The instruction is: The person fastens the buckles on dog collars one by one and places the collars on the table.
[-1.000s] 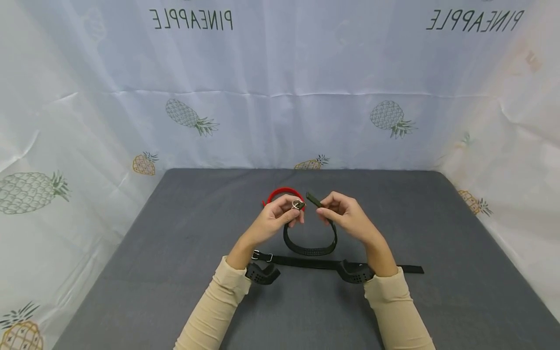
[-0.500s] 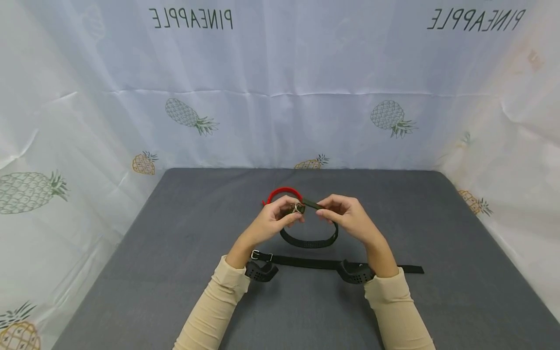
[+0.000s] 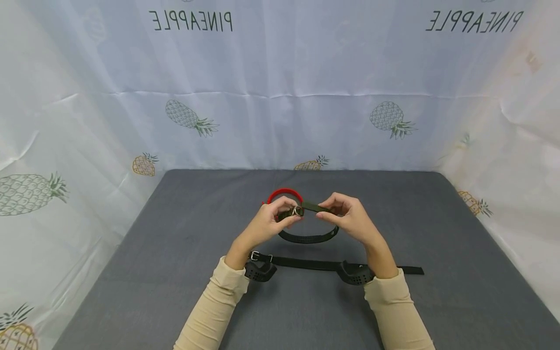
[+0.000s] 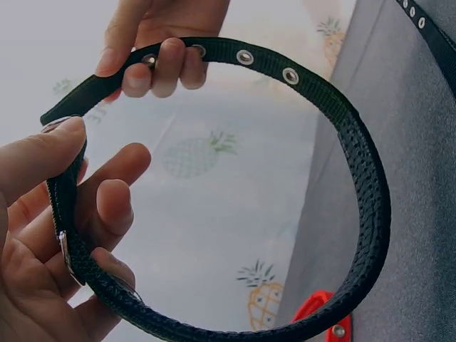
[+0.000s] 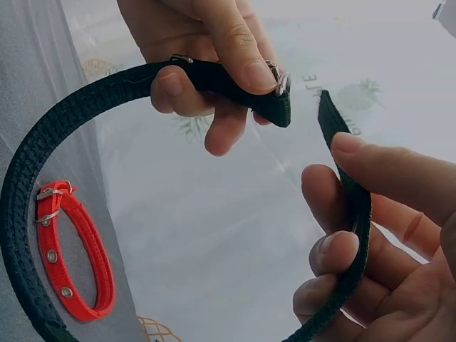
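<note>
Partly hiding the red collar (image 3: pixel 285 190), the left hand (image 3: pixel 266 221) pinches the dark collar (image 3: pixel 308 239), as does the right hand (image 3: pixel 350 217).

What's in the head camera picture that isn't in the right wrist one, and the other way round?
Only the head view shows the sleeves and black strap. Only the right wrist view shows the metal-ringed holes in the red collar. Both show the red collar, and the left hand and right hand holding the green collar.

Hung on three sides with pale curtain (image 3: pixel 280 58), printed with pineapples (image 3: pixel 387 115) and reversed lettering (image 3: pixel 191 20). Fronted by a grey table (image 3: pixel 175 243), apparently cloth-covered.
</note>
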A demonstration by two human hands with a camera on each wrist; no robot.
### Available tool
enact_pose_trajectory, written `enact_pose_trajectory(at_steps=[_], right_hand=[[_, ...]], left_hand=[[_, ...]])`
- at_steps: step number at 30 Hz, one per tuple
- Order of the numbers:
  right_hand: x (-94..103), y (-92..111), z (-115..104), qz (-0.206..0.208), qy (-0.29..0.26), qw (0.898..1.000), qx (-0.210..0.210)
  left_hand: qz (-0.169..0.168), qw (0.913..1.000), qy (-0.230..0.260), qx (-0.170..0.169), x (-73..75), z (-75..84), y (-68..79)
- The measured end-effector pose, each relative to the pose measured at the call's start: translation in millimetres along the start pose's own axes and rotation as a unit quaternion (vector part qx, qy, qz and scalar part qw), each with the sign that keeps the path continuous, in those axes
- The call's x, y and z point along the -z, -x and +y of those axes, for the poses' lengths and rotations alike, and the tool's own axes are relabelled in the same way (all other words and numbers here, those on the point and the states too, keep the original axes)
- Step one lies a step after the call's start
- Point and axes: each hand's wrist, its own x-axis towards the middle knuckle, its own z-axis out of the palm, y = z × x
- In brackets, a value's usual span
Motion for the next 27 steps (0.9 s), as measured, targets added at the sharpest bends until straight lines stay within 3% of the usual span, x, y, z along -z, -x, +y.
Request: enact_pose_trajectory(at_steps=[27], right_hand=[[-2.1, -0.4, -0.4, -0.029, 0.037, 0.999, -0.002]], left_hand=[[0.007, 0.9973, -0.067, -0.031, -0.9, 3.6, -0.5]])
